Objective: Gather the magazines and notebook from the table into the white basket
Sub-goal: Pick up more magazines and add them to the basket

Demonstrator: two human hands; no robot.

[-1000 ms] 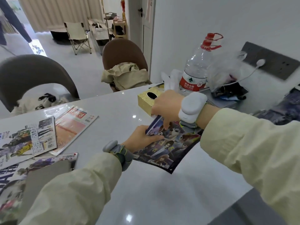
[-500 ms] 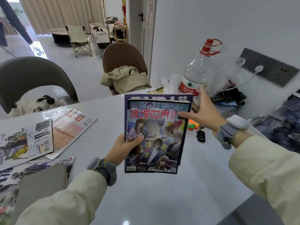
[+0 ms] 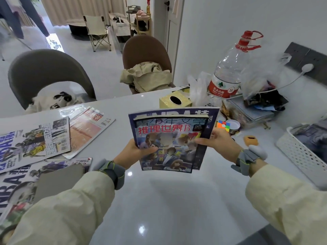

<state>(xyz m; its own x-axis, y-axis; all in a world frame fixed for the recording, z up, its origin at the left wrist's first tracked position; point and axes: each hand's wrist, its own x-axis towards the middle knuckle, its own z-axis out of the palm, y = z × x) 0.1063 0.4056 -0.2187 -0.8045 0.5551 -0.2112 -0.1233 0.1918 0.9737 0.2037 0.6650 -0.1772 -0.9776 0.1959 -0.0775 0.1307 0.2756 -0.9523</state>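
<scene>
I hold two stacked magazines (image 3: 172,140) upright above the table, a smaller one with red Chinese title in front of a larger blue one. My left hand (image 3: 134,152) grips their left edge and my right hand (image 3: 218,143) grips the right edge. The white basket (image 3: 300,156) stands at the right table edge with a dark magazine inside. On the left lie several more magazines (image 3: 33,138), one with an orange cover (image 3: 85,131), and a grey notebook (image 3: 58,181) rests on the nearest one.
A gold tissue box (image 3: 175,101), a large water bottle (image 3: 228,71), plastic bags, a Rubik's cube (image 3: 223,125) and a small orange object (image 3: 250,140) crowd the far right of the table (image 3: 168,200). Two chairs stand behind the table.
A second ago both hands pressed the magazines flat on the table. They lifted them upright; my right hand, open beside them half a second ago, now grips the right edge.
</scene>
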